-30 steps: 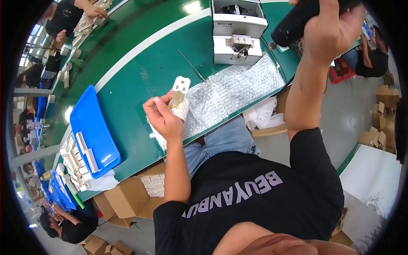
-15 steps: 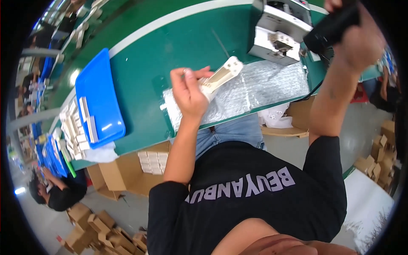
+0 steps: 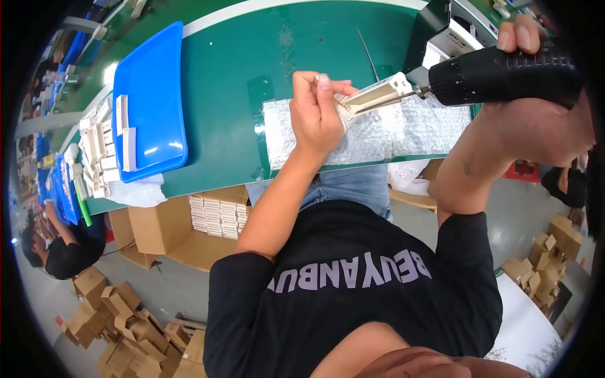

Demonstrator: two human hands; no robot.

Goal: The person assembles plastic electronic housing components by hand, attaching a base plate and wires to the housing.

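Observation:
My left hand (image 3: 318, 113) grips the near end of a long white plastic housing (image 3: 377, 93), holding it tilted above the bench. The housing is hollow, with an open channel along its length. Wrapped round a black electric screwdriver (image 3: 472, 75), my right hand (image 3: 542, 120) holds the tool almost level. Its long thin bit reaches left along the housing's channel, with the tip close to my left fingers. Whether the tip touches a screw is too small to tell. Beneath the housing lies a silvery padded mat (image 3: 416, 129) on the green bench (image 3: 233, 82).
A black-and-white box-like machine (image 3: 450, 41) stands at the back right. At left, a blue tray (image 3: 157, 107) holds two white parts, beside a heap of white parts (image 3: 97, 148). A cardboard box (image 3: 157, 220) with stacked white pieces sits below the bench edge. Another person (image 3: 69, 246) sits at far left.
My right hand has brought the screwdriver down and left, so its bit now lies along the housing. In the picture, my left hand and the housing sit farther right and slightly higher.

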